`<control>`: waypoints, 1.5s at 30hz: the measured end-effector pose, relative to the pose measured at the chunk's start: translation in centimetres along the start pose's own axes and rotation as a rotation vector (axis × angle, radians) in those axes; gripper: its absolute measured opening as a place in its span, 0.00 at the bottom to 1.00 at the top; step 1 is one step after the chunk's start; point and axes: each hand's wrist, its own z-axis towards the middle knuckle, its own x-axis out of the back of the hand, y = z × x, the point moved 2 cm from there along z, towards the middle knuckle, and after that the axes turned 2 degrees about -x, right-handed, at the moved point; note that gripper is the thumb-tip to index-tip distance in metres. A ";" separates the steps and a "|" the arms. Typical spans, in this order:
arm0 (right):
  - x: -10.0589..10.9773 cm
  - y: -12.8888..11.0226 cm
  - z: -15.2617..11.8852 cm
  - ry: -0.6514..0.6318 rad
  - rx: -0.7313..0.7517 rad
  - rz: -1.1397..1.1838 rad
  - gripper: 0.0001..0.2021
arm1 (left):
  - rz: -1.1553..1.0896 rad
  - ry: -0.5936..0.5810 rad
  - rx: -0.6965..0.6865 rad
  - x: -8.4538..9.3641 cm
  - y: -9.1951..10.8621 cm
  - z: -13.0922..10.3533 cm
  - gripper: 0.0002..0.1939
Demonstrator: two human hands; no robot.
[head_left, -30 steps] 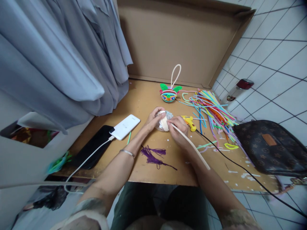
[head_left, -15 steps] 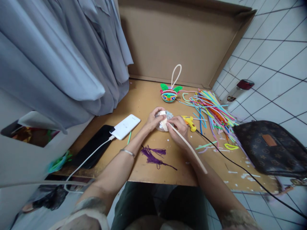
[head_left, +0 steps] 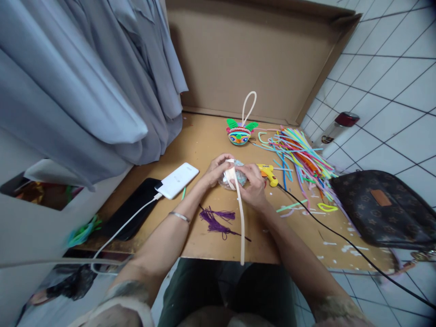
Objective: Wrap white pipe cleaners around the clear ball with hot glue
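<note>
Pale strip (head_left: 241, 222) swings from five o'clock to six! Left hand (head_left: 215, 171) clasps the clear ball (head_left: 225, 183), right hand (head_left: 254, 184) gripping its three-o'clock side.

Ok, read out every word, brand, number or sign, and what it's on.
No text reads clearly.
White rectangular power bank: faint marks, too small.
Yellow plastic glue gun: markings too small.
Brown patterned handbag with tan patch: marks too blurred.
Clear bottle with dark-red lid: label too blurred.
</note>
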 end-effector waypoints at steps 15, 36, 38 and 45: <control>-0.4 1.1 0.1 -0.085 -0.076 -0.025 0.39 | -0.023 -0.143 0.043 -0.3 0.2 -0.3 0.20; -0.7 1.3 0.2 -0.119 -0.118 0.090 0.37 | -0.043 -0.116 -0.104 -0.7 -0.3 -0.5 0.21; -0.7 1.5 0.2 -0.109 -0.141 0.102 0.38 | -0.020 -0.070 -0.155 -0.7 -0.5 -0.4 0.21; -0.9 1.5 0.1 -0.101 -0.185 0.105 0.40 | -0.020 -0.128 -0.159 0.5 -0.1 -0.4 0.21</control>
